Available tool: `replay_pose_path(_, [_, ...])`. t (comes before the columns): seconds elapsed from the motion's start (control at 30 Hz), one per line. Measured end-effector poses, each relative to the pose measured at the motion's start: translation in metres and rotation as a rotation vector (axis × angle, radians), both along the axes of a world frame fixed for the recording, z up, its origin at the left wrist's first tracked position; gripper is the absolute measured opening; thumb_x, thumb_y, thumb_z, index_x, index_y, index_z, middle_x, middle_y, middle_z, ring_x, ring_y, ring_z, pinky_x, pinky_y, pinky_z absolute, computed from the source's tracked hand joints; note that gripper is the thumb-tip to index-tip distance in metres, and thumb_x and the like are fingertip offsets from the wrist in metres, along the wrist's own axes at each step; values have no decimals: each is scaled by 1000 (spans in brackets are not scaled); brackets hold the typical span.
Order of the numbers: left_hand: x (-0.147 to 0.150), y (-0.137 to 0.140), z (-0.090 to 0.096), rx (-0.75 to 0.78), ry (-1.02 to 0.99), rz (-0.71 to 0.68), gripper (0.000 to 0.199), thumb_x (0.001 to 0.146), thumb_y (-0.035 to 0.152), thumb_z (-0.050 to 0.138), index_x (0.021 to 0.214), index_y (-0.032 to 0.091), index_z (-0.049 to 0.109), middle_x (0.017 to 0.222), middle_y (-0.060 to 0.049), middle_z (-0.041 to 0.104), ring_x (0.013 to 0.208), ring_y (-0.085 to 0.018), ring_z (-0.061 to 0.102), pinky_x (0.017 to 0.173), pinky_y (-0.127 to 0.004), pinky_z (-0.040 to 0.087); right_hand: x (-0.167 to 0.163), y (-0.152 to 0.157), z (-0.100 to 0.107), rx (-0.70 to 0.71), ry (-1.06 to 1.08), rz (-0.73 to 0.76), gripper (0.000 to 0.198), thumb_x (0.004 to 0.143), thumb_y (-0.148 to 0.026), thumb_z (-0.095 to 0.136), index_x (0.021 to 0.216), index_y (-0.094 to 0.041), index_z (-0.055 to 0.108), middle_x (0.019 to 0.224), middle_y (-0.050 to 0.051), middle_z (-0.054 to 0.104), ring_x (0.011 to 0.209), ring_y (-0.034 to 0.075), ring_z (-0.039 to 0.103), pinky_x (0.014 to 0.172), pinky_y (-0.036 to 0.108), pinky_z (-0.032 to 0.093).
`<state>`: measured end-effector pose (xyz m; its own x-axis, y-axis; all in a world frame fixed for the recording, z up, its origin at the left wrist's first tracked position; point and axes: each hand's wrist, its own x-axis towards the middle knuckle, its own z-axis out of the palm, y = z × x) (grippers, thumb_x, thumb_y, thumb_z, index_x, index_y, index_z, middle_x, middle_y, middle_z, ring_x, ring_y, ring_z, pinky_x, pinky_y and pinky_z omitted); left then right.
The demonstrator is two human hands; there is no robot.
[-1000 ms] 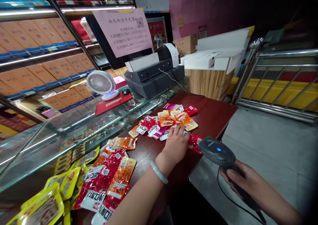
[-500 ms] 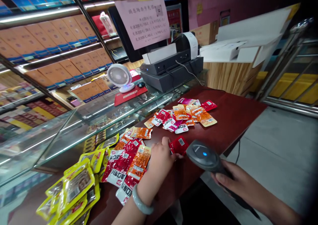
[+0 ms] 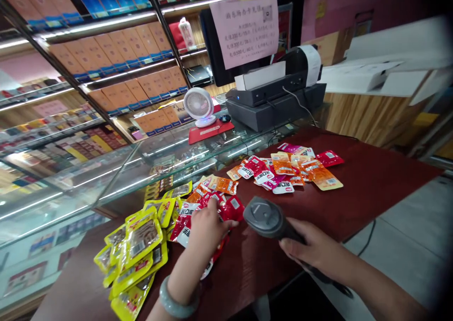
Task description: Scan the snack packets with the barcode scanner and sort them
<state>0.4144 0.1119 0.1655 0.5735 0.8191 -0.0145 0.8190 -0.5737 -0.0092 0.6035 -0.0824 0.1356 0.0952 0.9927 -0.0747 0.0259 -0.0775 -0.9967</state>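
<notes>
The left hand pinches a red packet; beside it, the right hand grasps a scanner. Yellow packets lie left of both hands on the counter.

Open tabletop stretches right of a heap of red and orange packets, while a handheld scanner bars the left hand's direct path there and yellow packets crowd its other side.
</notes>
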Motion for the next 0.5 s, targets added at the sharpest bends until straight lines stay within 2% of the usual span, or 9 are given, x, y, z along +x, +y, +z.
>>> replay_pose_path(0.1, [-22, 18, 9, 84, 33, 93, 49, 81, 58, 62, 108, 18, 56, 104, -14, 70, 104, -35, 63, 91, -45, 42, -1, 29, 4, -11, 65, 77, 43, 87, -59, 63, 99, -18, 58, 61, -6, 49, 44, 7, 41, 39, 18, 32])
replay_pose_path(0.2, [-14, 36, 15, 197, -45, 105, 51, 83, 57, 59, 118, 20, 58, 121, -15, 65, 118, -36, 55, 97, -48, 39, 9, 54, 15, -46, 52, 130, 47, 84, -63, 64, 96, -18, 56, 61, -6, 51, 42, 6, 42, 37, 17, 34])
replay_pose_path(0.3, [27, 57, 15, 175, -129, 8, 43, 88, 45, 56, 124, 21, 59, 122, -12, 66, 118, -30, 57, 99, -41, 41, 32, 74, 35, -63, 48, 156, 50, 81, -66, 65, 90, -18, 55, 61, -6, 53, 41, 6, 44, 36, 16, 34])
replay_pose_path(0.37, [64, 74, 11, 155, -158, -80, 36, 92, 35, 50, 123, 21, 62, 121, -11, 66, 115, -26, 59, 100, -36, 41, 52, 88, 50, -40, 75, 186, 51, 81, -66, 65, 93, -18, 57, 62, -5, 55, 42, 6, 44, 37, 17, 34])
replay_pose_path(0.4, [81, 83, 7, 142, -145, -80, 33, 93, 33, 49, 119, 19, 64, 118, -12, 67, 114, -26, 60, 98, -35, 42, 62, 95, 56, -28, 104, 182, 51, 82, -66, 65, 96, -18, 58, 62, -5, 55, 42, 6, 44, 37, 17, 34])
replay_pose_path(0.5, [122, 104, -4, 50, -66, -42, 37, 88, 42, 58, 112, 16, 67, 118, -18, 66, 115, -31, 58, 96, -39, 43, 90, 117, 71, -4, 153, 169, 52, 79, -68, 67, 82, -17, 57, 59, -4, 54, 41, 6, 42, 36, 18, 31])
